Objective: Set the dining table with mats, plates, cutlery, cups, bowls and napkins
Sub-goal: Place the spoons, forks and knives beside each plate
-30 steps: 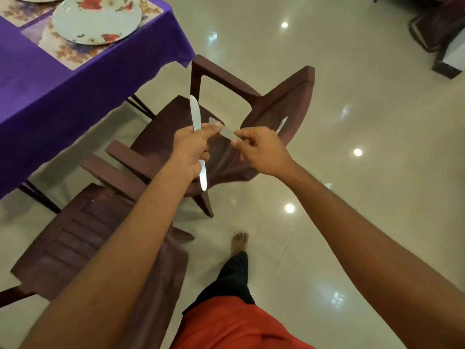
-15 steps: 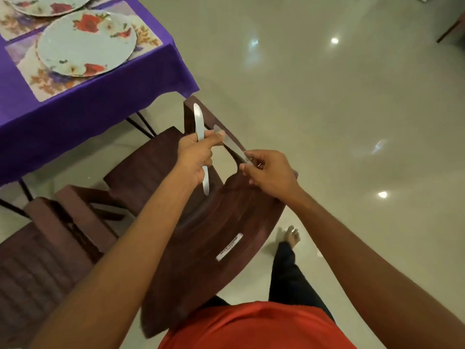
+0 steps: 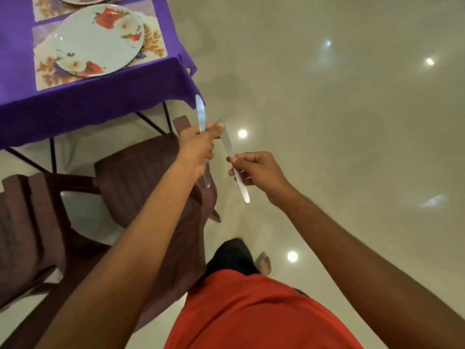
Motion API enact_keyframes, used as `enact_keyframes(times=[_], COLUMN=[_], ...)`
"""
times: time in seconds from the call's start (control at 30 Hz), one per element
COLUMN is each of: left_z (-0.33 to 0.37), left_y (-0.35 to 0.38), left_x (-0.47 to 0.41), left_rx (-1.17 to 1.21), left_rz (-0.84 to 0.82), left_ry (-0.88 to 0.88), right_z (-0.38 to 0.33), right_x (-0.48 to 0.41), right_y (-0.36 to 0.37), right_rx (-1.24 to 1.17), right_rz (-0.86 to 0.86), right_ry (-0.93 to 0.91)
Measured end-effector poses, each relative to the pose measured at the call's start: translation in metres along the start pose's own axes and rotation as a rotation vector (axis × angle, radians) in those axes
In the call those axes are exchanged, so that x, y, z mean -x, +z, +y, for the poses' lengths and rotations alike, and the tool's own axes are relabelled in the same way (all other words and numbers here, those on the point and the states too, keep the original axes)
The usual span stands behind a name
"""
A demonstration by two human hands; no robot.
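My left hand [image 3: 197, 149] grips a steel table knife [image 3: 200, 114] upright, blade tip up, just off the table's corner. My right hand [image 3: 256, 170] pinches a second steel knife [image 3: 227, 143] near its middle, tilted, its upper end touching my left thumb. At the upper left stands the table under a purple cloth [image 3: 83, 109]. On it lies a floral mat [image 3: 156, 44] with a floral plate [image 3: 100, 41] on top. Part of another mat and plate shows at the top edge.
Two dark brown plastic chairs stand by the table: one [image 3: 141, 172] under my left arm, another [image 3: 27, 230] at the far left. Black table legs [image 3: 52, 157] show below the cloth. Glossy beige floor [image 3: 339, 147] spreads to the right. My foot [image 3: 264, 264] is on it.
I have walked on past the chair, so the table corner and plate are closer. My right hand has drawn the second knife a little away from my left hand.
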State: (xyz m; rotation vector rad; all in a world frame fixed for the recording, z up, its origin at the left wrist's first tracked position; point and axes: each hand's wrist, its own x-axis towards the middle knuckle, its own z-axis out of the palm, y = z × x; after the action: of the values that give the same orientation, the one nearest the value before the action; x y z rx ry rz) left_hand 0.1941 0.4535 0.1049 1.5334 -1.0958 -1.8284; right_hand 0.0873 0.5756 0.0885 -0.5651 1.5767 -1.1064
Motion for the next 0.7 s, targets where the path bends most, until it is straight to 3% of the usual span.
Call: enact_keyframes(times=[0.43, 0.7], left_z=[0.064, 0.095], left_y=[0.051, 0.028], left_x=[-0.166, -0.238], left_rx=[0.131, -0.004], left_rz=[0.109, 0.179], left_ry=[0.010, -0.004], right_z=[-0.107, -0.183], right_x=[-0.222, -0.367], right_y=[-0.034, -0.009], right_rx=[0.146, 0.071], right_rz=[-0.143, -0.112], right_ry=[0.053, 0.053])
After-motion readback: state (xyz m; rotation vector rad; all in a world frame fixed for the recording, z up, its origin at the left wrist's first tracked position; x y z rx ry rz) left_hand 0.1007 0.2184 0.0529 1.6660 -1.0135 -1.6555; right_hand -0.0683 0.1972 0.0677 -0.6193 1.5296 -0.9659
